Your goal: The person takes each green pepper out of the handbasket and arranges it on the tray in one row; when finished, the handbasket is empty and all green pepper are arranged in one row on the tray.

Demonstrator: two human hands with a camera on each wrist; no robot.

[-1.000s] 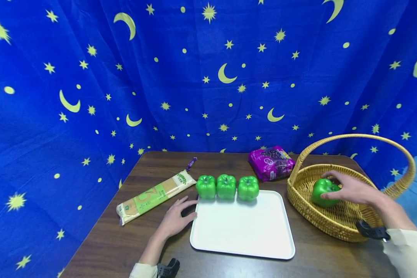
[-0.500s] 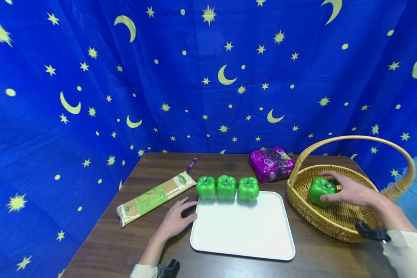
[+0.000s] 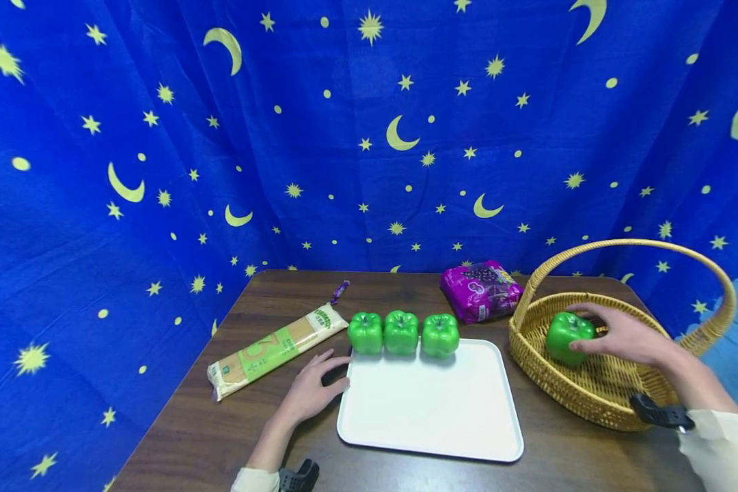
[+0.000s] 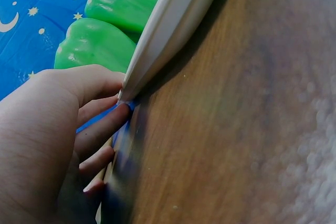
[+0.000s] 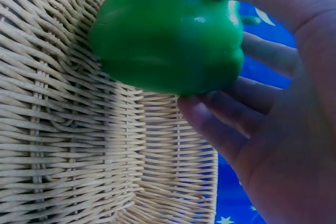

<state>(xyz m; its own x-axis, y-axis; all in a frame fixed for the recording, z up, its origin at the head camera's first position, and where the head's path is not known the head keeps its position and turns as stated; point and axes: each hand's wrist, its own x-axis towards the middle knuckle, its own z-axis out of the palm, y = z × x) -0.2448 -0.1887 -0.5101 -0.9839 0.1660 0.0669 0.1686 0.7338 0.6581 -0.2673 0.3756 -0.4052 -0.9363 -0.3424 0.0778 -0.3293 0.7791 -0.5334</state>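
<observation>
Three green bell peppers stand in a row along the far left edge of a white tray. My left hand rests at the tray's left edge, thumb and forefinger touching the rim. In the left wrist view the fingertips meet the tray's rim, the other fingers loosely bent. On the right, my right hand holds another green bell pepper inside a wicker basket. In the right wrist view the thumb and fingers lie around this pepper, close to the woven basket wall.
The basket's tall handle arches above the right hand. Behind the tray lies a purple package. To the left are a long noodle packet and a small purple-wrapped candy. A blue starry cloth hangs behind the table.
My right hand and its pepper have shifted slightly left within the basket, and the pepper now stands more upright. The left hand and tray have not visibly moved.
</observation>
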